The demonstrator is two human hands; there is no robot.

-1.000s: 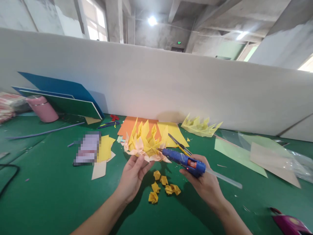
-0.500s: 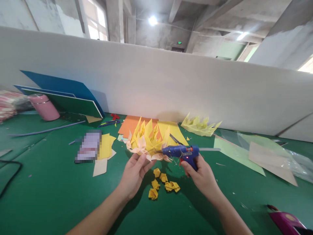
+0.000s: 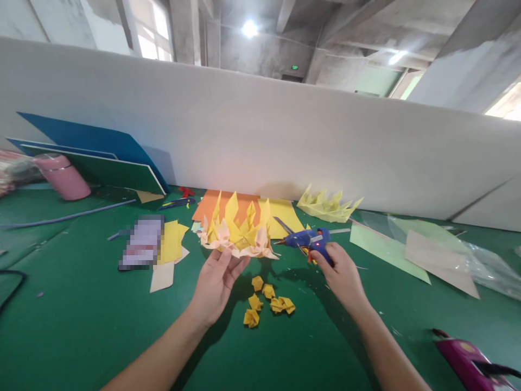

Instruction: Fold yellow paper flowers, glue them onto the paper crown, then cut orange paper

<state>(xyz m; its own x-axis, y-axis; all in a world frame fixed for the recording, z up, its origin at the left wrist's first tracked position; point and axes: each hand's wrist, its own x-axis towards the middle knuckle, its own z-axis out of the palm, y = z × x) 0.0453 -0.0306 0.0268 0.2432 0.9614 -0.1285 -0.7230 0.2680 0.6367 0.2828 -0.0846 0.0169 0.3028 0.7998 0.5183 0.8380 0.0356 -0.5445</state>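
Observation:
My left hand (image 3: 215,279) holds a folded paper flower (image 3: 236,231) of yellow and pale pink petals by its underside, just above the green table (image 3: 81,320). My right hand (image 3: 340,271) grips a blue glue gun (image 3: 307,240) by the handle. Its nozzle points left and sits a little to the right of the flower's edge, not touching it. A clear glue stick pokes out of the gun's back. Several small yellow folded paper pieces (image 3: 266,301) lie on the table between my hands.
Orange and yellow sheets (image 3: 280,214), scissors (image 3: 285,227) and a pale yellow paper crown (image 3: 328,206) lie by the white partition (image 3: 285,146). Left: yellow sheets (image 3: 173,241), a pink bottle (image 3: 65,176), blue and green boards (image 3: 106,165). Right: light green and clear sheets (image 3: 411,244), a magenta object (image 3: 468,364).
The glue gun's nozzle has drawn back to the right, away from the flower, and the gun has turned level. The flower has tilted flatter in my left hand.

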